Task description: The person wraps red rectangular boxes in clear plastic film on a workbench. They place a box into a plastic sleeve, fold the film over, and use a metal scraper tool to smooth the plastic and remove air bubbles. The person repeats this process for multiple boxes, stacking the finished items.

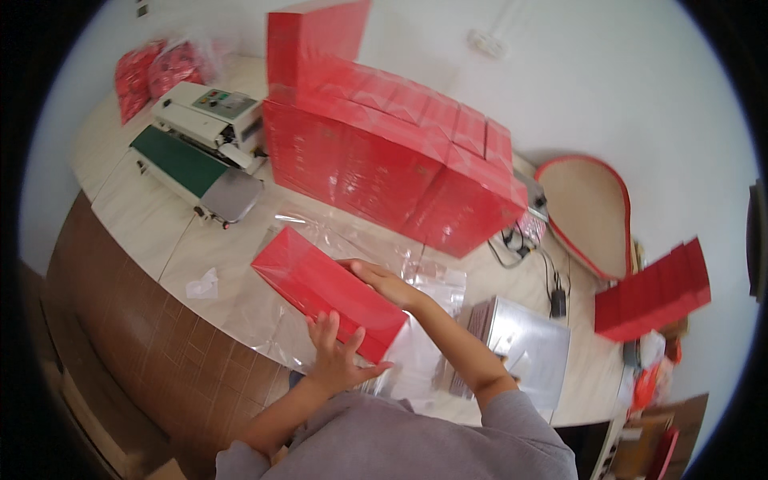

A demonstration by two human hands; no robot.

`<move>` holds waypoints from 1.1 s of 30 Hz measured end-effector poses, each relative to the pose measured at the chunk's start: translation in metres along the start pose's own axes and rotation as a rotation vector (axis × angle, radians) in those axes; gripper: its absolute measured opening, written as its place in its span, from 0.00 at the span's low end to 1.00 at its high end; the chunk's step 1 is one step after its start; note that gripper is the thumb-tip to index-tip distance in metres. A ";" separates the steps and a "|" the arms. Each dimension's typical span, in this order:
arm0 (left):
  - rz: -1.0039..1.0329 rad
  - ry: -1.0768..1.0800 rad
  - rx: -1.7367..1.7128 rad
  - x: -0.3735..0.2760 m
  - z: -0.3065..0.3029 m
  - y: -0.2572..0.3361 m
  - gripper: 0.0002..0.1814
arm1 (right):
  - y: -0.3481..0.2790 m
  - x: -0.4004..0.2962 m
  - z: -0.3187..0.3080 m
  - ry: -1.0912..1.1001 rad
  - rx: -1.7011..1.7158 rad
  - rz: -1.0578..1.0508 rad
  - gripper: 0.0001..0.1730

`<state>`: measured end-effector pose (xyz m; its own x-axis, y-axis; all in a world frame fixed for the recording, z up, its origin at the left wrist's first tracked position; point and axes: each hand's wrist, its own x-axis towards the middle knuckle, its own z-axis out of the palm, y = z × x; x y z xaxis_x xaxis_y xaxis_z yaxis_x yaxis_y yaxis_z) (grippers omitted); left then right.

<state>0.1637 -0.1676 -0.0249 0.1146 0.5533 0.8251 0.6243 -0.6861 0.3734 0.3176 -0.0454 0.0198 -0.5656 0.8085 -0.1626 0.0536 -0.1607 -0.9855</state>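
A red box (pixel 336 288), shiny as if covered in clear film, lies slantwise on the table in front of me. My left hand (pixel 336 354) is at its near side, fingers spread, the fingertips close to or against the box. Along the far side rests my right hand (pixel 381 282), its fingers stretched against the box's edge. Whether either hand grips the box cannot be told. Clear plastic film or bags (pixel 438 282) spread beneath and around the box. Beyond it stands a large stack of red boxes (pixel 372 174), also glossy with film.
A band sealing machine (pixel 192 144) with a green belt stands at the left, near filled bags (pixel 174 69). At the right are a metal-topped device (pixel 528 354), a power adapter (pixel 558 302), a padded oval-like panel (pixel 585 210) and more red boxes (pixel 654 291). A scrap (pixel 204 285) lies left.
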 end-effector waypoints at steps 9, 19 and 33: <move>0.256 -0.540 -0.202 0.107 -0.051 0.016 0.10 | 0.106 -0.249 -0.055 1.346 -0.576 0.195 0.14; -0.179 -0.814 -0.167 0.136 -0.048 0.055 0.10 | 0.187 -0.332 -0.043 1.665 -1.235 0.799 0.16; -0.080 -0.653 0.207 0.119 -0.032 0.035 0.11 | 0.101 -0.305 -0.019 1.326 -0.569 0.221 0.14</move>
<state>0.1742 -0.1408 0.0997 0.4635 0.8142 0.3496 0.7776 -0.5629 0.2801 0.5115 -0.2974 -0.0316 0.6384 0.7659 0.0762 0.5263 -0.3621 -0.7694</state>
